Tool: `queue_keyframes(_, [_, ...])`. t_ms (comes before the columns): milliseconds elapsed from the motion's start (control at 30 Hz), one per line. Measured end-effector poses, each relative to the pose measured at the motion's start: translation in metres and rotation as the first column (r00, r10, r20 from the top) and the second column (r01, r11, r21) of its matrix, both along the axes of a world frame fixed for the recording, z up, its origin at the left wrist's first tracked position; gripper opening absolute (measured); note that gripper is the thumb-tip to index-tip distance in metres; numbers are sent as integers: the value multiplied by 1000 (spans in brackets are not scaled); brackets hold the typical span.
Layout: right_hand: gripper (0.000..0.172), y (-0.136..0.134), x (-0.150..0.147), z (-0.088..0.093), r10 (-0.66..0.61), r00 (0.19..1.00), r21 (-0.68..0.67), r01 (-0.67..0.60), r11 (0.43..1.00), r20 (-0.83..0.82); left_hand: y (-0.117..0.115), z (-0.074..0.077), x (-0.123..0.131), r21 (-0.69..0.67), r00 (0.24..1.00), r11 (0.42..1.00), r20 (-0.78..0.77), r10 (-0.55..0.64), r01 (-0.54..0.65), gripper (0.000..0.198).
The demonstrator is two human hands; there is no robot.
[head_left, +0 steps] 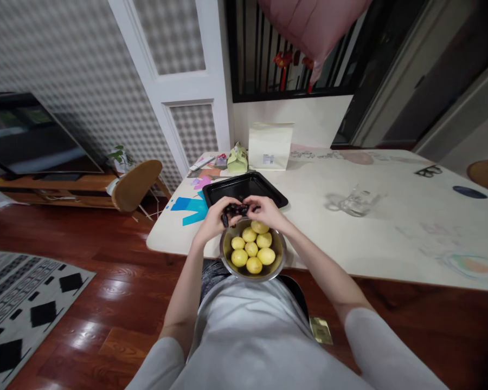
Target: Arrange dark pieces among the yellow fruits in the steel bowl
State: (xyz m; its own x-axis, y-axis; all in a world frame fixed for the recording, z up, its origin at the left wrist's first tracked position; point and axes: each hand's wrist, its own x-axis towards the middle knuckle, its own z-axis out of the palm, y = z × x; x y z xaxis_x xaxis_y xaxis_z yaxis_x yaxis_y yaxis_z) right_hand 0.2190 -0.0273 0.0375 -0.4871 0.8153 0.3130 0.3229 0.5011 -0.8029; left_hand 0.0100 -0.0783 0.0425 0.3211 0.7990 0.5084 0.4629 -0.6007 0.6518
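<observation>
White shirt [244, 330] nearest camera. Beyond it, metal bowl [282, 260] of yellow fruit [251, 249] at edge of worktop [321, 233]. Dark cluster [237, 210], exact kind unclear, held at bowl's far side, near black tray [244, 185]. Left hand [214, 218], right hand [268, 211]: fingers [254, 200] pinching cluster between them. Likely light, soft, perhaps slippery, easily bruised; best cradled below, lightly pinched at ends.

Hands [269, 213] holding a dark bunch [239, 209], yellow fruit [251, 249] in a metal bowl [280, 255], black tray [246, 185] beyond

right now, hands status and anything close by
Left hand, right hand both on dark cluster. Bowl of yellow fruit on near side. Black tray on far side.
</observation>
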Motion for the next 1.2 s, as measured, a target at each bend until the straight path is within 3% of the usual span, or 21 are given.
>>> queue_keyframes(133, [29,55,-38,0,-51,993,-74,59,995,105,54,-21,-4,-134,974,970,69,213,-203,27])
queue_keyframes(233, [22,78,-55,-8,-47,984,-90,63,994,174,82,-40,-5,-179,959,947,41,279,-268,25])
queue_keyframes(367, [15,85,-52,-11,-62,963,-40,75,996,263,97,-57,-9,-206,950,930,-4,311,-305,29])
queue_keyframes(500, [15,68,-34,-3,-67,948,70,47,996,311,96,-64,-10,-223,951,925,-40,307,-308,35])
queue_keyframes(600, [4,40,-23,4,27,923,129,-83,988,383,86,-61,-9,-206,950,928,-53,307,-311,40])
queue_keyframes(700, [5,11,-17,6,116,810,238,-301,923,575,62,-50,-11,-104,932,928,-95,349,-358,34])
queue_keyframes(800, [5,-7,-17,3,87,696,280,-396,875,713,22,-34,-21,1,886,903,-194,421,-429,23])
queue_keyframes(900, [10,-15,-23,-3,26,621,299,-414,860,784,-21,-20,-37,-84,862,903,-346,371,-422,15])
queue_keyframes(967, [15,-18,-28,-7,-6,591,305,-408,861,807,-43,-17,-42,-230,867,915,-455,202,-333,9])
queue_keyframes(1033, [15,-21,-32,-10,-27,580,306,-390,869,814,-58,-21,-41,-330,847,900,-527,73,-283,17])
queue_keyframes(1100, [13,-24,-35,-13,-31,601,298,-350,888,799,-65,-31,-34,-325,810,892,-582,72,-313,18])
queue_keyframes(1200, [9,-24,-36,-12,-26,648,272,-283,920,762,-67,-47,-25,-256,796,887,-578,178,-384,6])
